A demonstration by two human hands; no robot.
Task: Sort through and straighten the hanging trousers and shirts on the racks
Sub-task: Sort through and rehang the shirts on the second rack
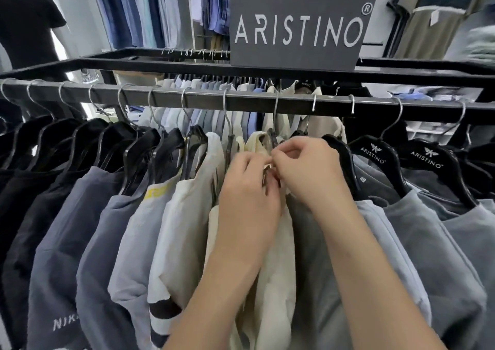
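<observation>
Here, left hand (249,186) and right hand (305,170) pinching the cream shirt (276,282) near its collar, grey shirts (321,269) pressed alongside, sign (297,28) above.

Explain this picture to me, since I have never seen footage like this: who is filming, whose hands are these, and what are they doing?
There is no machine here. One camera sits on a person's head and looks forward and down, so the two bare arms at the bottom are that person's own. In front is a clothes rail with shirts on black hangers: dark ones on the left, pale ones in the middle, grey ones on the right. A grey sign reading ARISTINO stands above it. The left hand and the right hand meet at the neck of a cream shirt, and both pinch it there with curled fingers. Exactly which part they pinch is too small to tell.
</observation>
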